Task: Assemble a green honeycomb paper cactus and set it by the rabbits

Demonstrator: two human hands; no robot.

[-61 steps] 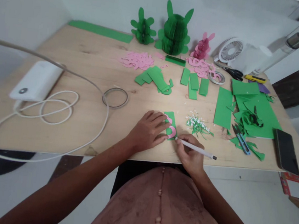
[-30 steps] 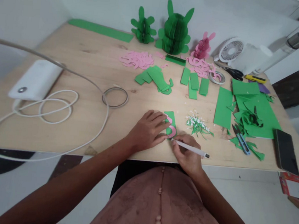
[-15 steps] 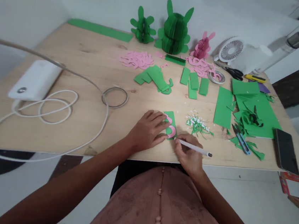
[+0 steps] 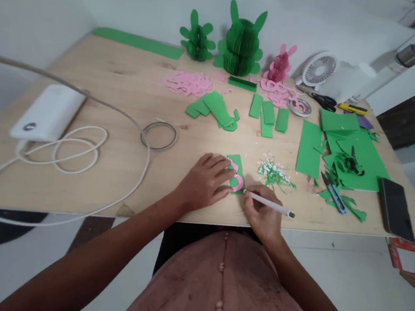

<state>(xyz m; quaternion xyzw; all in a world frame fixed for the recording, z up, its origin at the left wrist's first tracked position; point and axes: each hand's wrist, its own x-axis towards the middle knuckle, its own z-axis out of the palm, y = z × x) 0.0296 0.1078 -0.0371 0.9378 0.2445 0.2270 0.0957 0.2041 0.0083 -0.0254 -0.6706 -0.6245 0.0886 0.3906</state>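
Near the table's front edge, a small green paper strip [image 4: 239, 162] lies with a curved pink paper cutout [image 4: 239, 184] on top. My left hand [image 4: 203, 182] rests over their left side, fingers stretched out and tips pressing the pink cutout down; part of both is hidden under the fingers. On the other side, my right hand [image 4: 263, 218] grips a white pen [image 4: 272, 204], its tip at the right edge of the green strip. Just beyond the pen lies a heap of green and white paper scraps [image 4: 275, 172].
At left are a white power bank [image 4: 51, 112] and a looped cable [image 4: 96, 153]. Green rectangles [image 4: 269, 112] and pink cutouts [image 4: 189, 83] lie farther back. Thread snips [image 4: 333, 192], green sheets [image 4: 368, 162] and a phone [image 4: 396, 207] occupy the right. Paper figures [image 4: 243, 48] stand behind.
The pen tip and my right hand have shifted very slightly, along the right edge of the green strip. My left hand stays in place.
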